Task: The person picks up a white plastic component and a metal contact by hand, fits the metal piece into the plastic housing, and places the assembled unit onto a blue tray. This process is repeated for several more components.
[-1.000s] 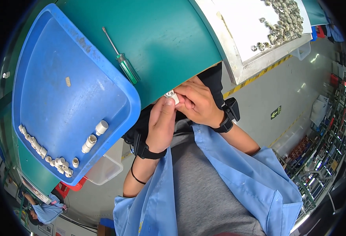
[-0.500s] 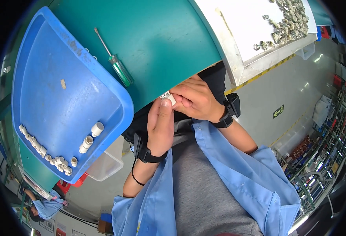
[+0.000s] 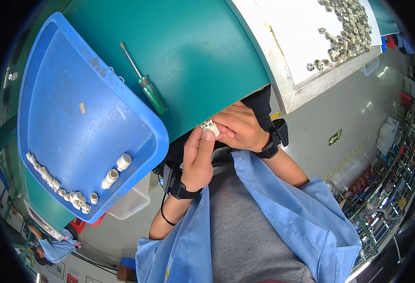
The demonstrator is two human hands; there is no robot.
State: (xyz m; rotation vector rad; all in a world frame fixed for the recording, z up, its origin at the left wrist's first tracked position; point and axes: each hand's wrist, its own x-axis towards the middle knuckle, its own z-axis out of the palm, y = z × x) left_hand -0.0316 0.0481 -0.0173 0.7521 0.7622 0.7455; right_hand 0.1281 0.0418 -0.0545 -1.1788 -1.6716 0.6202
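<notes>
Just off the near edge of the green table, my two hands meet around a small white cylindrical fitting (image 3: pixel 211 128) with a shiny metal end. My left hand (image 3: pixel 199 158) pinches it, the thumb laid against its white side. From the other side the curled fingers of my right hand (image 3: pixel 245 127) press on the same fitting; some of its fingertips are hidden. A green-handled screwdriver (image 3: pixel 152 94) lies on the table to the left of my hands.
On the left stands a blue tray (image 3: pixel 99 94) with several white cylindrical fittings (image 3: pixel 109 179) along its near side. At the far right a metal-framed white board (image 3: pixel 290 61) carries a heap of small metal-and-white parts (image 3: pixel 351 33). A clear plastic bin (image 3: pixel 132 203) sits below the tray.
The fitting's metal end shows more fully now, tilted up between my fingers. Table, tray and hands all sit slightly lower in the picture. Both hands keep their hold.
</notes>
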